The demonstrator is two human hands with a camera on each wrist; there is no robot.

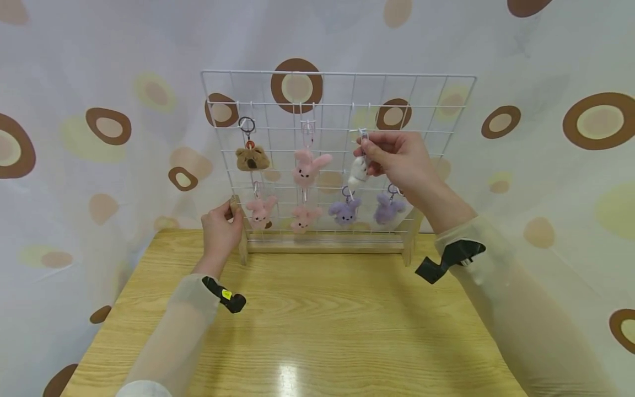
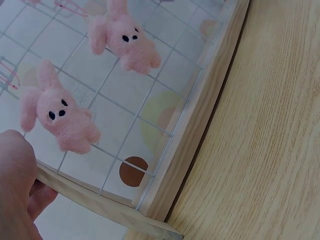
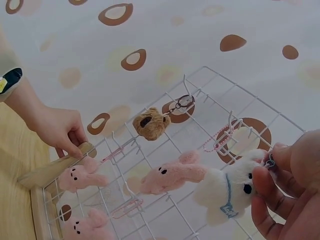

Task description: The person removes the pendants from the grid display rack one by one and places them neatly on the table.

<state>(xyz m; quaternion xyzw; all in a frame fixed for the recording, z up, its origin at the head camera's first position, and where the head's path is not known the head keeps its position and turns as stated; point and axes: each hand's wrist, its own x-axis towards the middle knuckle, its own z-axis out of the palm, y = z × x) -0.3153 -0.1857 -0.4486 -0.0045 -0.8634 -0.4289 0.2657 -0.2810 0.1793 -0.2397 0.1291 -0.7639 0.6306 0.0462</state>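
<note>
At the top of a wooden side post (image 1: pixel 242 234) of the display stand, my left hand (image 1: pixel 221 234) holds on with thumb and fingers. My right hand (image 1: pixel 404 162) pinches the metal ring of a white plush keychain (image 3: pixel 220 197) with a blue ribbon round its neck. In the head view this plush (image 1: pixel 358 173) hangs below my fingertips, close to a hook (image 1: pixel 362 132) on the white wire grid (image 1: pixel 337 74). Whether the ring is on the hook I cannot tell. A pink bunny keychain (image 1: pixel 306 168) hangs left of it, and a purple keychain (image 1: pixel 344 211) below it.
A brown bear keychain (image 1: pixel 252 158) hangs at the upper left of the grid. Two more pink bunnies (image 1: pixel 260 212) and another purple plush (image 1: pixel 388 209) hang in the lower row. The stand is on a wooden table (image 1: pixel 317 320), before a patterned cloth (image 1: pixel 149 44).
</note>
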